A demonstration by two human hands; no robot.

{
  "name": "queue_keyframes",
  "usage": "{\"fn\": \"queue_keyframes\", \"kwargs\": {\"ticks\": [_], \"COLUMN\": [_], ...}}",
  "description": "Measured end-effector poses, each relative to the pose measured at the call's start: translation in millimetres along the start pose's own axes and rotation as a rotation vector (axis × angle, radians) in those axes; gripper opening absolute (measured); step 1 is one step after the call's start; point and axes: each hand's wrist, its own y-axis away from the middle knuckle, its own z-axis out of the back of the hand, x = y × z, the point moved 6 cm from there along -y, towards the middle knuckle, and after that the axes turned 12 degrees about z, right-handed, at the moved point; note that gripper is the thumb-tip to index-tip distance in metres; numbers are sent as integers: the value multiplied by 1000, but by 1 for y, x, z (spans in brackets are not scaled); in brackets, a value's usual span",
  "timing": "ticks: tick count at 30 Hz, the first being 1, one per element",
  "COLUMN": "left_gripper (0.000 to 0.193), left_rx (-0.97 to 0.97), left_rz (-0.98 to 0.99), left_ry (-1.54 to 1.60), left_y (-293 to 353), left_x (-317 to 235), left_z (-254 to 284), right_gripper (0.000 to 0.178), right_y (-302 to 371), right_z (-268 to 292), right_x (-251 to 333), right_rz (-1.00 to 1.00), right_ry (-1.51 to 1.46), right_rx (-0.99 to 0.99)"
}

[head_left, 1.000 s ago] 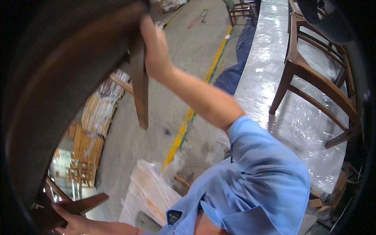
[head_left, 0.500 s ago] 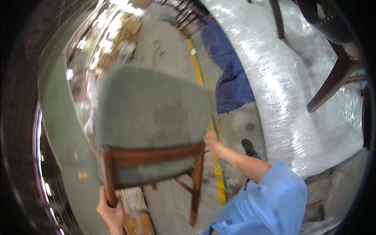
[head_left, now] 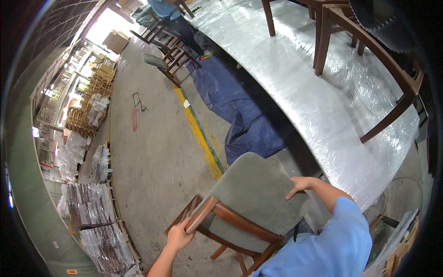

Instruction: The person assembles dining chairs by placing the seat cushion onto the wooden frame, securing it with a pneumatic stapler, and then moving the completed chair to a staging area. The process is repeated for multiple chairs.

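Observation:
Both my hands hold a wooden chair with grey-green upholstery, tilted in front of me. My left hand is closed around the end of a brown wooden post of its frame. At the other side, my right hand grips the edge of the upholstered panel, its thumb and fingers resting on the fabric. The lower part of the chair is partly hidden by my blue sleeve. Beside my right arm is a long table covered in shiny clear film.
On the table stands a dark wooden chair frame. Blue sheeting lies along the table's foot. Farther off are another upholstered chair and a person in blue. Wrapped stacks of wooden parts line the left side.
The chair has swung to the right and down, closer to the table, and is turned at a slant. My right hand has shifted onto the panel's edge. The view has turned too.

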Motion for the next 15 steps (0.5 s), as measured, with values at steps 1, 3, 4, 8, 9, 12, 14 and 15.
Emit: {"fn": "queue_keyframes", "kwargs": {"ticks": [1,3,4,8,9,12,14,15], "left_gripper": [64,64,64,64,62,56,50,46], "left_rx": [-3,-45,-70,-89,-97,-91,-172,-242], "left_rz": [-70,-195,-246,-300,-318,-293,-267,-380], "left_ry": [48,105,110,11,41,193,436,501], "left_y": [-26,-78,-103,-185,-217,-274,-295,-288], "left_x": [8,31,46,106,97,110,115,141], "left_z": [0,-8,-15,-53,-60,-85,-56,-31], "right_gripper": [77,65,58,64,63,56,50,46], "right_y": [21,50,57,30,28,-22,-92,-140], "right_z": [-11,-33,-54,-143,-160,-236,-271,-289], "right_x": [19,56,64,98,99,144,151,161], "right_rz": [16,34,28,246,254,93,-78,-51], "right_ry": [-3,46,84,374,545,725,1003,1049], "right_rx": [-23,-122,-196,-458,-586,-818,-902,-895]}}
